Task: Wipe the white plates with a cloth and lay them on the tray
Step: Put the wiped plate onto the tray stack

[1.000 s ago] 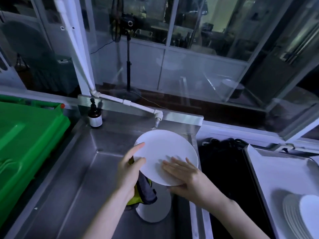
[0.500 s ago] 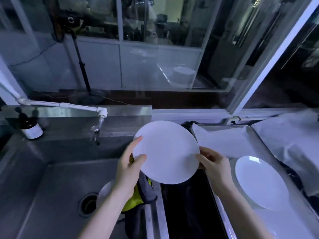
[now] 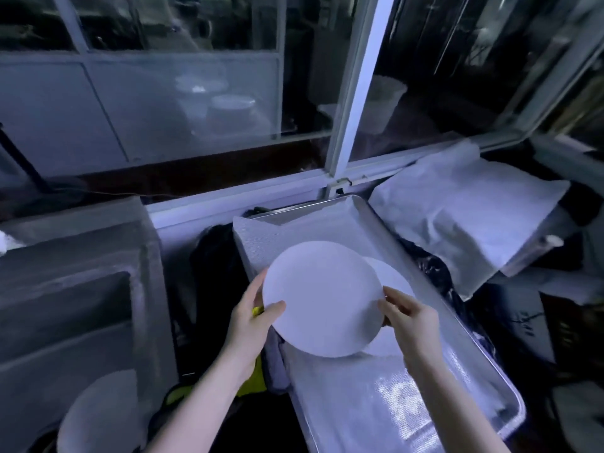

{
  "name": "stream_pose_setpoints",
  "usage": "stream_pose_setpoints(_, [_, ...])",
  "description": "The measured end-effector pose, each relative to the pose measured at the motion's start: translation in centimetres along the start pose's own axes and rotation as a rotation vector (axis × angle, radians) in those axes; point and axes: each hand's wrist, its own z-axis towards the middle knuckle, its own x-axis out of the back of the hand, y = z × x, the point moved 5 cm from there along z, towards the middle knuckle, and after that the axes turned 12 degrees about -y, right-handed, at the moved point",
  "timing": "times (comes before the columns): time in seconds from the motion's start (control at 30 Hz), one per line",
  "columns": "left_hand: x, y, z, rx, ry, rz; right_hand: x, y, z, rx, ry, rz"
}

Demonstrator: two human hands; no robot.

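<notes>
White plate [image 3: 322, 299] hangs tilted over the tray [image 3: 294, 230], above the stack [image 3: 392, 276] already there. One rim is pinched by the left hand [image 3: 251, 322], cloth [image 3: 276, 364] bunched behind; the right hand [image 3: 408, 318] pinches the opposite rim. A slippery rim could let it drop, chipping the stack.

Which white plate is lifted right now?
The centre plate, gripped at its rim by the left hand and right hand; the tray plate lies under it on the tray, the lower-left plate rests apart.
</notes>
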Motion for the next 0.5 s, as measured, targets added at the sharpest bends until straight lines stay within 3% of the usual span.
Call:
stream_pose_setpoints(0.27, [-6.2, -3.8, 4.9, 0.135, -0.112, 0.035, 6.3, 5.6, 3.4, -0.098, 0.126, -0.09])
stream_pose_setpoints(0.5, [-7.9, -5.3, 6.3, 0.191, -0.135, 0.133, 7.6, 8.7, 4.5, -0.195, 0.111, -0.128])
